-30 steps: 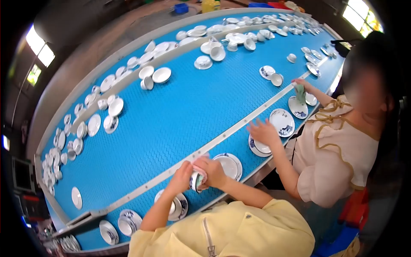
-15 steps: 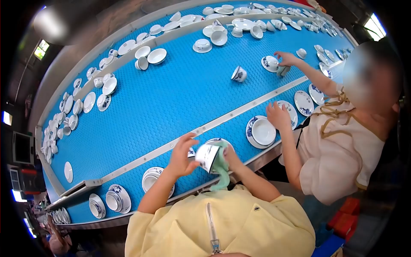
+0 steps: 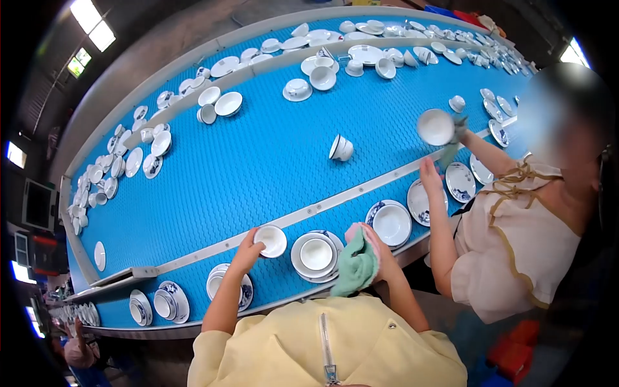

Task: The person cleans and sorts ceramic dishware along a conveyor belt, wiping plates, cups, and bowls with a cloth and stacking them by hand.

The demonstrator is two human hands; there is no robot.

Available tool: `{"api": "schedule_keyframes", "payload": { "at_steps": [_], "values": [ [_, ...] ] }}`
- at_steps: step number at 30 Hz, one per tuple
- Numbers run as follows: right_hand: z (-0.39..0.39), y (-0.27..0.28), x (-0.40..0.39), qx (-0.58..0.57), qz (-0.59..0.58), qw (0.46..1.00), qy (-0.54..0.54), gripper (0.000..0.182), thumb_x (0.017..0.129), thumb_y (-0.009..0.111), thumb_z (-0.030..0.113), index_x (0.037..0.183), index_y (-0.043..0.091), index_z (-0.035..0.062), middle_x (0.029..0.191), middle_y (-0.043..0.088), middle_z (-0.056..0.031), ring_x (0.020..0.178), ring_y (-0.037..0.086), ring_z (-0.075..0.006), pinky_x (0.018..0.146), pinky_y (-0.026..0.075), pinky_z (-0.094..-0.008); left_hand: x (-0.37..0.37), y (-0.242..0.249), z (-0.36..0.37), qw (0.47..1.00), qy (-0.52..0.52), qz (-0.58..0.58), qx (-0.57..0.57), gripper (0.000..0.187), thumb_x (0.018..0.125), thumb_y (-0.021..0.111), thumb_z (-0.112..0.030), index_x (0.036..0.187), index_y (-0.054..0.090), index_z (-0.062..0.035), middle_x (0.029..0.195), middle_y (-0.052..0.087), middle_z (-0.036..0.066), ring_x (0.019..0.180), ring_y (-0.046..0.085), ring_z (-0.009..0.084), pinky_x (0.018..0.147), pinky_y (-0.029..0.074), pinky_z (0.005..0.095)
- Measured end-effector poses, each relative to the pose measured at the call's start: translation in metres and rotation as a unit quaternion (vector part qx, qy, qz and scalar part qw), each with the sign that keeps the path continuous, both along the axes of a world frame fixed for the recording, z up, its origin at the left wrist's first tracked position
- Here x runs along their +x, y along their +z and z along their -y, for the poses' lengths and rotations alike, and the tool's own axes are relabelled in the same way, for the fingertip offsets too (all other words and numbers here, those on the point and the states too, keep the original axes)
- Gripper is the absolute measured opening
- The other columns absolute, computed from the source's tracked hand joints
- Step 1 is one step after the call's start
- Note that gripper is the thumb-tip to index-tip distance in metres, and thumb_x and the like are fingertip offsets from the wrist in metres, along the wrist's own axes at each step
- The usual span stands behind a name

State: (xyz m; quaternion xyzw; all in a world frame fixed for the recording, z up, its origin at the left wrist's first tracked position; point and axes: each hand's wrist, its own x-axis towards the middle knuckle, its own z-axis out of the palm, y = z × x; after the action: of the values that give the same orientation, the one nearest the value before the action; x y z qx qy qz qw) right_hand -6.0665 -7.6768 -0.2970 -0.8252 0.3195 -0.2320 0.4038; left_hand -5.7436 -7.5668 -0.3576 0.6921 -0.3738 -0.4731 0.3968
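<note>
In my left hand (image 3: 246,251) is a small white bowl (image 3: 271,241), gripped by its side with the opening facing up toward me. My right hand (image 3: 384,257) is closed on a green cloth (image 3: 356,266), with a pink patch showing at its top. Between my hands, on the near blue strip, stands a white bowl (image 3: 316,254) nested on a stack of plates (image 3: 297,262) with a blue-patterned rim. To the left of it lies another stack of bowls and a plate (image 3: 245,293).
A co-worker (image 3: 516,226) at my right holds a white bowl (image 3: 435,127) and a cloth over the blue conveyor (image 3: 271,161). A metal rail (image 3: 309,211) divides belt from near strip. A cup pair (image 3: 341,148) lies on the belt; several dishes line the far side.
The patterned bowl and cloth, close together before, are now apart: my left hand has a white bowl at left, the cloth is at right. The co-worker has lifted a bowl off the belt.
</note>
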Motion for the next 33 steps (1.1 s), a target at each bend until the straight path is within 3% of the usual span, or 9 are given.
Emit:
{"api": "schedule_keyframes", "payload": {
  "at_steps": [3, 7, 8, 12, 14, 18, 23, 26, 33],
  "values": [
    [-0.016, 0.014, 0.033, 0.313, 0.173, 0.933, -0.047, 0.060, 0.077, 0.059, 0.012, 0.130, 0.034, -0.0019, 0.132, 0.036, -0.0166, 0.122, 0.039, -0.0273, 0.102, 0.029, -0.0307, -0.004, 0.022, -0.006, 0.932, 0.088, -0.349, -0.044, 0.052, 0.074, 0.055, -0.005, 0.124, 0.040, -0.0014, 0.113, 0.053, 0.011, 0.104, 0.054, 0.0239, 0.088, 0.046, 0.0375],
    [-0.020, 0.076, 0.101, -0.185, 0.071, 0.980, 0.015, 0.049, 0.076, 0.059, 0.015, 0.121, 0.044, -0.0006, 0.118, 0.047, -0.0182, 0.107, 0.048, -0.0273, 0.089, 0.040, -0.0325, -0.048, 0.045, 0.013, 0.888, -0.019, -0.428, -0.166, 0.056, 0.082, 0.054, -0.015, 0.131, 0.031, -0.0016, 0.124, 0.046, 0.013, 0.115, 0.046, 0.0239, 0.094, 0.041, 0.0383],
    [-0.022, 0.077, 0.116, -0.342, 0.003, 0.939, 0.040, 0.042, 0.075, 0.059, 0.015, 0.114, 0.050, 0.0013, 0.111, 0.052, -0.0172, 0.098, 0.053, -0.0268, 0.081, 0.045, -0.0330, -0.060, 0.062, 0.024, 0.932, -0.056, -0.334, -0.133, 0.053, 0.083, 0.054, -0.019, 0.128, 0.036, 0.0000, 0.121, 0.048, 0.012, 0.114, 0.046, 0.0203, 0.093, 0.040, 0.0336],
    [-0.001, 0.070, 0.119, -0.288, -0.088, 0.953, 0.046, 0.024, 0.074, 0.059, 0.016, 0.095, 0.056, 0.0060, 0.093, 0.056, -0.0121, 0.079, 0.055, -0.0257, 0.063, 0.046, -0.0331, -0.092, 0.072, 0.035, 0.955, -0.013, -0.238, -0.176, 0.056, 0.074, 0.067, -0.030, 0.116, 0.043, -0.0009, 0.110, 0.052, 0.011, 0.099, 0.052, 0.0191, 0.083, 0.043, 0.0330],
    [0.018, 0.049, 0.107, -0.263, 0.024, 0.964, 0.042, 0.013, 0.075, 0.058, 0.016, 0.086, 0.056, 0.0082, 0.088, 0.056, -0.0044, 0.074, 0.057, -0.0208, 0.057, 0.046, -0.0310, -0.111, 0.089, 0.028, 0.963, 0.054, 0.006, -0.263, 0.071, 0.064, 0.078, -0.033, 0.115, 0.039, -0.0031, 0.110, 0.050, 0.016, 0.099, 0.052, 0.0265, 0.085, 0.041, 0.0356],
    [0.005, -0.038, 0.081, 0.208, 0.291, 0.931, -0.072, 0.022, 0.078, 0.059, 0.017, 0.095, 0.053, 0.0047, 0.090, 0.057, -0.0038, 0.083, 0.056, -0.0118, 0.061, 0.047, -0.0286, -0.126, 0.075, 0.054, 0.829, 0.002, 0.200, -0.521, 0.081, 0.060, 0.082, -0.030, 0.119, 0.032, -0.0064, 0.116, 0.044, 0.023, 0.104, 0.048, 0.0315, 0.089, 0.039, 0.0417],
    [-0.003, -0.025, 0.017, 0.448, 0.289, 0.840, -0.102, 0.025, 0.073, 0.063, 0.017, 0.092, 0.055, 0.0034, 0.082, 0.059, -0.0061, 0.076, 0.057, -0.0144, 0.061, 0.046, -0.0291, -0.111, 0.075, 0.094, 0.956, -0.177, -0.062, -0.225, 0.093, 0.069, 0.074, -0.032, 0.136, 0.016, -0.0056, 0.107, 0.052, 0.018, 0.091, 0.057, 0.0246, 0.074, 0.047, 0.0386],
    [0.016, -0.011, -0.031, 0.252, 0.186, 0.941, -0.127, 0.027, 0.070, 0.066, 0.017, 0.091, 0.056, 0.0025, 0.077, 0.059, -0.0074, 0.072, 0.057, -0.0160, 0.062, 0.046, -0.0294, -0.072, 0.051, 0.152, 0.986, 0.114, -0.082, -0.089, 0.081, 0.081, 0.061, -0.035, 0.138, 0.011, -0.0055, 0.079, 0.061, 0.015, 0.048, 0.059, 0.0209, 0.042, 0.048, 0.0309],
    [0.049, 0.001, -0.089, -0.029, -0.129, 0.961, -0.242, 0.031, 0.071, 0.067, 0.020, 0.095, 0.058, 0.0025, 0.078, 0.063, -0.0094, 0.073, 0.062, -0.0247, 0.066, 0.046, -0.0324, -0.042, -0.008, 0.191, 0.966, 0.107, 0.219, -0.082, 0.038, 0.081, 0.063, -0.029, 0.105, 0.050, -0.0027, 0.084, 0.062, 0.016, 0.069, 0.063, 0.0272, 0.059, 0.050, 0.0334]
  ]
}}
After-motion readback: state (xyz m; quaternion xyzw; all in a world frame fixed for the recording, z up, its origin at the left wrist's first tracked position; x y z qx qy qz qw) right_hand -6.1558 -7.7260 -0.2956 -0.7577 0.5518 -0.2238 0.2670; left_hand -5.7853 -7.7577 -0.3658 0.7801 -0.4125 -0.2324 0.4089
